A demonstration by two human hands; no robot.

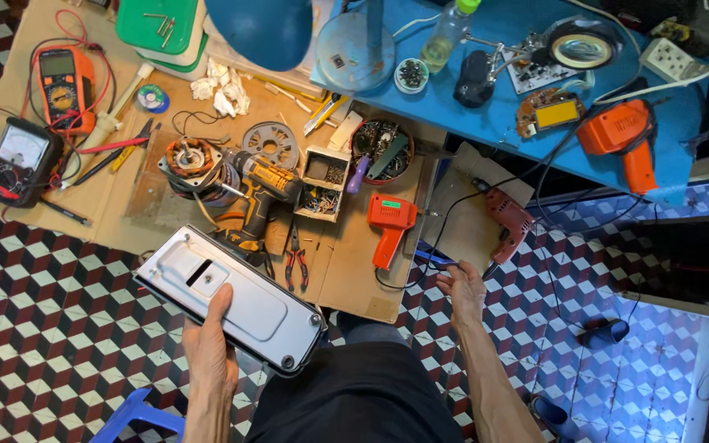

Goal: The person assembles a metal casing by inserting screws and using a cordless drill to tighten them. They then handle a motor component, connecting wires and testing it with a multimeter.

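My left hand [211,349] grips the near edge of a flat grey rectangular casing [231,295] with a dark rim and a small black slot, holding it tilted above the patterned floor. My right hand [463,287] reaches out over the floor beside the cardboard sheet [346,279], its fingers closing on a thin blue-handled tool [435,258] next to a black cable. An orange glue-gun-shaped tool [391,223] lies just left of that hand. A red electric drill [509,217] lies just beyond it.
On the cardboard lie a yellow cordless drill [263,190], a copper-wound motor stator [190,160], red-handled pliers [296,262], a box of small parts [323,184] and two meters [63,86]. A blue table [486,123] at the right carries an orange tool, a bottle and circuit boards.
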